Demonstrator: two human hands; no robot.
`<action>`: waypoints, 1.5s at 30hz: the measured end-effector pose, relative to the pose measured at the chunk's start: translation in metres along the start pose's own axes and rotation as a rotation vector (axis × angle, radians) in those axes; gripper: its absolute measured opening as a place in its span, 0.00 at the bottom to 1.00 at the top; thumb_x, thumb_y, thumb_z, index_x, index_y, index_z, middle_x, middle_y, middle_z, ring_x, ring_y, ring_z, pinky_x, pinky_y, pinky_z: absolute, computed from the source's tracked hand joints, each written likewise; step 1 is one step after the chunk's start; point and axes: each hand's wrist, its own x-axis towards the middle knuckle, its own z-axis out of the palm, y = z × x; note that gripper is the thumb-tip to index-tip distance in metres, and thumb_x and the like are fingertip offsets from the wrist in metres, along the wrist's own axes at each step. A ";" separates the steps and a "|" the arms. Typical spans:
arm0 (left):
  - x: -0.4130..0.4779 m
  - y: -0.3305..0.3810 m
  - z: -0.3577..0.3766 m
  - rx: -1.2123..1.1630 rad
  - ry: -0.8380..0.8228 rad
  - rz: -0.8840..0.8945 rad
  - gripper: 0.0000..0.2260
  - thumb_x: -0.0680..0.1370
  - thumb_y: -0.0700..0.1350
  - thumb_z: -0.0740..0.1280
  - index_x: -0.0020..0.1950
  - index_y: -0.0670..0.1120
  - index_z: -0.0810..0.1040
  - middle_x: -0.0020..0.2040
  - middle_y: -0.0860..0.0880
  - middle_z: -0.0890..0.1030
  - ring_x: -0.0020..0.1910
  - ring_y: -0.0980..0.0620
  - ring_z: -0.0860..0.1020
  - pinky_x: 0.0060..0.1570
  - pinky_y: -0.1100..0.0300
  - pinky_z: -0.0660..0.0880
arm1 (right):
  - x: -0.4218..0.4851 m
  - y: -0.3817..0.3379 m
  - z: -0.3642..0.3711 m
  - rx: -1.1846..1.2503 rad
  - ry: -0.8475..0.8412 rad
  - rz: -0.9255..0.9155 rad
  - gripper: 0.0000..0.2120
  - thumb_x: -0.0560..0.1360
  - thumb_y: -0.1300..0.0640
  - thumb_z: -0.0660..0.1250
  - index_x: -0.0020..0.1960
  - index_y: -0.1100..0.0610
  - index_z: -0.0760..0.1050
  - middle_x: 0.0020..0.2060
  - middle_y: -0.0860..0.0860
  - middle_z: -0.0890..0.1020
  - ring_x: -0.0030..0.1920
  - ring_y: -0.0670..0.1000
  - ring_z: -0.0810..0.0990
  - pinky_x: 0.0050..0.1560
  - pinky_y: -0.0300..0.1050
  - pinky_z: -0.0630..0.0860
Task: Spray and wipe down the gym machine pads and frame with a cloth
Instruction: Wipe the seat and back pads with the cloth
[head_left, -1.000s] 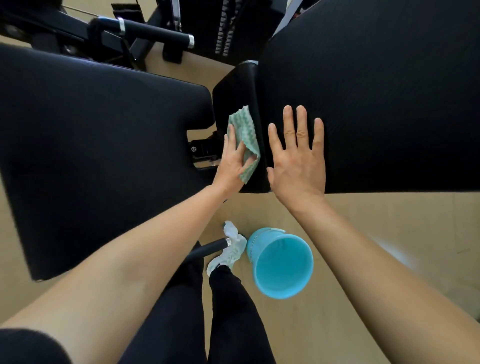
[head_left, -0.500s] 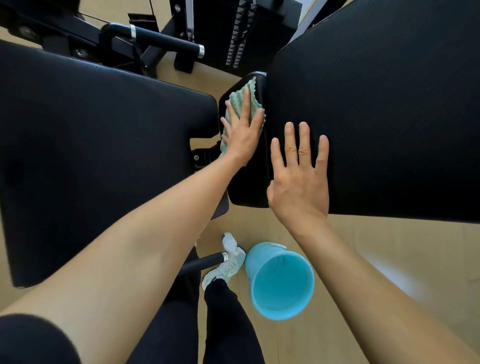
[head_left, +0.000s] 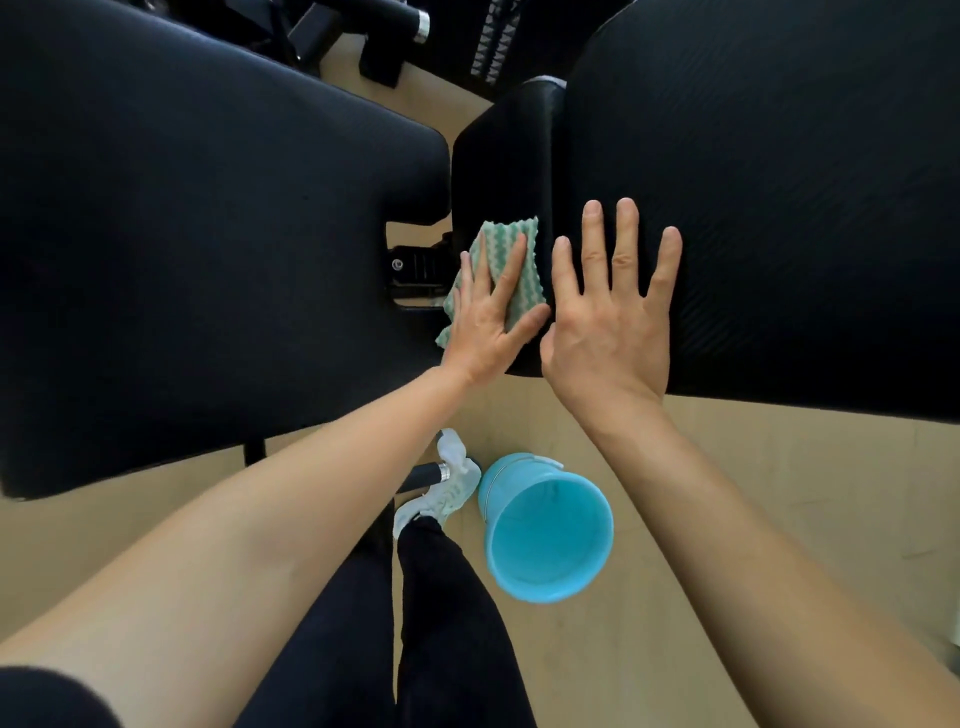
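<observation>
My left hand lies flat on a green-and-white cloth, pressing it against the side face of a large black pad on the right. My right hand rests flat on that pad's top, fingers spread, holding nothing. A second wide black pad fills the left. No spray bottle is in view.
A light-blue bucket stands on the wooden floor below my hands, beside my white shoe and a black bar with a chrome end. A black metal bracket sits between the pads. Frame bars and a weight stack lie beyond.
My left hand slid the cloth up the pad's side face, then back down toward me. My right hand stayed flat on the pad top.
</observation>
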 end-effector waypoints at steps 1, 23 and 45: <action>-0.014 -0.003 0.002 -0.001 -0.015 -0.014 0.36 0.78 0.73 0.55 0.81 0.67 0.44 0.85 0.49 0.42 0.82 0.38 0.37 0.77 0.29 0.48 | -0.001 0.000 0.000 0.013 0.001 -0.007 0.35 0.79 0.44 0.58 0.82 0.55 0.56 0.83 0.61 0.48 0.82 0.65 0.43 0.77 0.68 0.36; -0.011 -0.035 -0.040 -0.208 0.315 -0.301 0.18 0.79 0.42 0.61 0.65 0.54 0.83 0.66 0.51 0.77 0.68 0.47 0.73 0.71 0.48 0.71 | 0.061 -0.039 -0.003 -0.171 -0.184 -0.408 0.36 0.83 0.37 0.47 0.83 0.59 0.53 0.82 0.59 0.54 0.83 0.62 0.44 0.80 0.63 0.36; 0.102 -0.022 -0.031 -0.594 0.189 -0.290 0.27 0.84 0.53 0.56 0.83 0.51 0.57 0.83 0.50 0.58 0.82 0.51 0.57 0.81 0.45 0.57 | 0.187 -0.031 0.001 -0.404 -0.151 -0.460 0.37 0.83 0.34 0.41 0.84 0.55 0.40 0.83 0.61 0.44 0.83 0.61 0.40 0.80 0.63 0.35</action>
